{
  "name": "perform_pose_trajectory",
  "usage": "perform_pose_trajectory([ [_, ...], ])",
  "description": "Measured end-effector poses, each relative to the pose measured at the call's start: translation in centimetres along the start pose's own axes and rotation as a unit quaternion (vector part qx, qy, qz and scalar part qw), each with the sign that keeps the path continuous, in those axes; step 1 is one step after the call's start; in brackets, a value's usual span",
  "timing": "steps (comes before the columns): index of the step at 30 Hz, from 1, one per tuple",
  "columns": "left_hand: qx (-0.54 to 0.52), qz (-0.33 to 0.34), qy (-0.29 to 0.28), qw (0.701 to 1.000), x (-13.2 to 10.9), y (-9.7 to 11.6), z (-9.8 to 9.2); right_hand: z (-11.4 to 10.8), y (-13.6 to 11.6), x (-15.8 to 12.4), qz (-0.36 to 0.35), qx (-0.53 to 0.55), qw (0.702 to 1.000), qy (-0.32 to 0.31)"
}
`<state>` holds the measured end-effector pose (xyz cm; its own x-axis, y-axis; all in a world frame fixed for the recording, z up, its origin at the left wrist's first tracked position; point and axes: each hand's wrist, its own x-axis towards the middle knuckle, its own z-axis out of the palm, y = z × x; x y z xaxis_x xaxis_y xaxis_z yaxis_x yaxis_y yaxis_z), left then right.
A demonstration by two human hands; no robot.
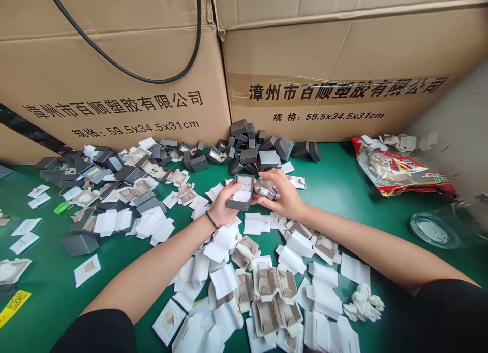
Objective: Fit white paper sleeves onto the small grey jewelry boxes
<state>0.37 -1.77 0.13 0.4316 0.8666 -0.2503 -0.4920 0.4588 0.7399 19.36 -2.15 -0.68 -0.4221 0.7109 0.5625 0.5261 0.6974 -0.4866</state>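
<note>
My left hand (224, 206) is closed around a small dark grey jewellery box (237, 203) with its lid raised. White lining with small print shows inside the lid, and a white piece lies in the base. Just right of it, my right hand (286, 194) has its thumb and fingers curled around a crumpled greyish cardboard insert (266, 188). The fingertips are close to the box's right side; whether they touch it I cannot tell. Below both hands lie many folded white and grey card inserts (276, 282).
More dark grey boxes (248, 155) are heaped at the back and left, among loose cards. Large cardboard cartons (324, 53) stand behind the green table (335, 183). On the right are a red snack bag (404, 170), a clear plastic jar (434, 231) and crumpled tissue (364, 303).
</note>
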Motion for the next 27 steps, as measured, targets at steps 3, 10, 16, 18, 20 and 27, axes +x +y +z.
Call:
perform_pose_trajectory([
  [3,-0.012,0.048,0.017,0.999,0.06,-0.04,0.26,-0.13,-0.24,0.03,0.002,0.005,1.000,0.008],
  [10,-0.005,0.155,0.041,0.987,0.23,0.13,0.02,-0.29,-0.53,0.15,0.066,0.023,0.997,0.025],
  [16,-0.018,0.206,0.066,0.976,0.42,0.06,-0.27,0.09,0.04,0.29,0.037,0.059,0.997,0.035],
  [18,-0.028,0.204,0.076,0.976,0.47,0.06,-0.35,0.22,0.17,0.30,0.037,0.080,0.996,0.020],
  [20,-0.039,0.199,0.083,0.976,0.44,0.10,-0.36,0.25,0.21,0.28,0.045,0.099,0.994,0.001],
  [27,-0.047,0.198,0.064,0.977,0.03,0.22,-0.17,0.17,-0.08,0.23,0.059,0.141,0.987,-0.045],
])
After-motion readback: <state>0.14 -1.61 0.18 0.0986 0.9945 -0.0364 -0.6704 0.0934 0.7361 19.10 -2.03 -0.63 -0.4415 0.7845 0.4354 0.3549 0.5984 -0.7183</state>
